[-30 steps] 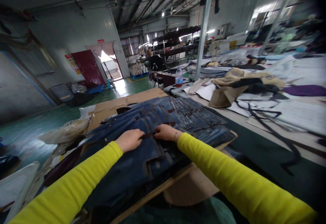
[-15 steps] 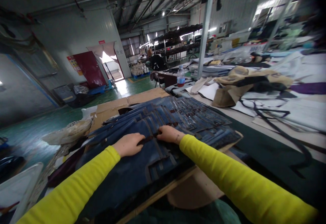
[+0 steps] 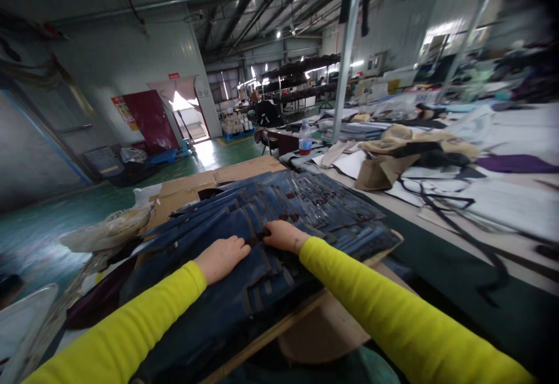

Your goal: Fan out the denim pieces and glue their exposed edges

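A spread stack of dark blue, leather-like pieces (image 3: 314, 197) with brown edging lies on a board in front of me, the pieces overlapping in rows. My left hand (image 3: 223, 259) has its fingers curled over the edge of the nearest dark blue piece (image 3: 218, 302), at a dark brown strip. Close by on the right, my right hand (image 3: 282, 235) pinches the same strip area, a small gap parting it from the left. The fingertips of both hands are partly hidden. Yellow sleeves cover both forearms.
Flattened cardboard (image 3: 209, 180) lies behind the stack, with a crumpled plastic bag (image 3: 107, 226) to its left. On the right-hand table are a bottle (image 3: 304, 138), eyeglasses (image 3: 449, 200), tan cloth (image 3: 410, 139) and white sheets. A metal post (image 3: 347, 57) stands beyond the stack.
The view has turned slightly right, so the surroundings sit further left. Both hands stay at the strip; the near piece's lower flap now lies higher and closer to them.
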`<move>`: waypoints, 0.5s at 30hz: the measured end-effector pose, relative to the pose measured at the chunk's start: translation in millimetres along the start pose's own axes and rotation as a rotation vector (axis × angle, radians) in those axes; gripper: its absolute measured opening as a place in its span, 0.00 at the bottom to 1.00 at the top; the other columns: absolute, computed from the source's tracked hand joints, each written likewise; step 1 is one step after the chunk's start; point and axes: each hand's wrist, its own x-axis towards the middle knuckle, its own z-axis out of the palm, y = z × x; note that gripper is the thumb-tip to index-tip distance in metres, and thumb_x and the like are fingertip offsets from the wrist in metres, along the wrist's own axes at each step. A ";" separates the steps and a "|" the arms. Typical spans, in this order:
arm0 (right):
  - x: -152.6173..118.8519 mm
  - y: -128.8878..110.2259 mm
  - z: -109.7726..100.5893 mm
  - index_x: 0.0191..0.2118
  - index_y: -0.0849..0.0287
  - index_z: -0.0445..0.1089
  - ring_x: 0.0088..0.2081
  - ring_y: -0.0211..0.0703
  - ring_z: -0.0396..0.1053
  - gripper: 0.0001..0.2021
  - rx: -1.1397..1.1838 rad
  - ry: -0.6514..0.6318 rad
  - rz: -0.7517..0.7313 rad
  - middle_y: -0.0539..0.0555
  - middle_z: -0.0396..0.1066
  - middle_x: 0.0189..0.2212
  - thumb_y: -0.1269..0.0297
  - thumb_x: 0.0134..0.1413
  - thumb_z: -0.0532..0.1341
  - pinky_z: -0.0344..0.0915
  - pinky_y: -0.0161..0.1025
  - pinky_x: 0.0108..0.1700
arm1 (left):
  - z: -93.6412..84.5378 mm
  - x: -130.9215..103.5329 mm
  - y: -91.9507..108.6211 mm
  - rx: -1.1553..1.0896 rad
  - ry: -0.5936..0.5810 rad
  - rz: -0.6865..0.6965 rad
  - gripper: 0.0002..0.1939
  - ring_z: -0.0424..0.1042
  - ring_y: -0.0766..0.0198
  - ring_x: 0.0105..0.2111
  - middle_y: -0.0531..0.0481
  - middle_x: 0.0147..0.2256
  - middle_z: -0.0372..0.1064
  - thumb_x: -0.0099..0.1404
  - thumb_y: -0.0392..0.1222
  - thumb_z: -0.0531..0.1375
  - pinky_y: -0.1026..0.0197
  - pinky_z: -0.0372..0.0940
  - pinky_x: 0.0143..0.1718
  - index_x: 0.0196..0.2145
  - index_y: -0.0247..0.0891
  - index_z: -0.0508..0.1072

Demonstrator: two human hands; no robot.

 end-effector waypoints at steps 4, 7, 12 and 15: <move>-28.6 14.2 -30.2 0.40 0.60 0.73 0.41 0.46 0.70 0.11 0.077 0.019 -0.122 0.55 0.73 0.38 0.66 0.51 0.59 0.64 0.34 0.43 | -3.0 4.8 -8.3 -0.215 0.009 -0.129 0.09 0.68 0.60 0.38 0.48 0.37 0.68 0.62 0.33 0.48 0.60 0.63 0.38 0.36 0.39 0.67; -69.5 57.1 -53.5 0.46 0.57 0.69 0.40 0.39 0.69 0.14 0.335 0.184 -0.203 0.50 0.72 0.41 0.60 0.57 0.55 0.64 0.30 0.43 | -3.5 15.3 -16.6 -0.376 -0.013 -0.201 0.10 0.69 0.61 0.35 0.50 0.33 0.70 0.64 0.40 0.48 0.60 0.61 0.37 0.30 0.40 0.67; -177.8 174.7 -67.7 0.44 0.59 0.69 0.38 0.43 0.69 0.18 0.558 0.647 0.218 0.54 0.71 0.39 0.53 0.53 0.57 0.66 0.35 0.41 | 28.9 36.9 -31.9 -0.555 0.041 -0.363 0.13 0.70 0.60 0.40 0.48 0.41 0.70 0.65 0.42 0.45 0.59 0.61 0.43 0.42 0.42 0.66; -259.5 233.5 -75.0 0.51 0.64 0.64 0.38 0.43 0.68 0.23 0.464 0.862 0.510 0.61 0.69 0.42 0.51 0.58 0.51 0.65 0.36 0.40 | 61.3 45.0 -43.1 -0.636 0.097 -0.376 0.16 0.69 0.61 0.42 0.49 0.44 0.69 0.65 0.47 0.45 0.59 0.62 0.46 0.45 0.42 0.65</move>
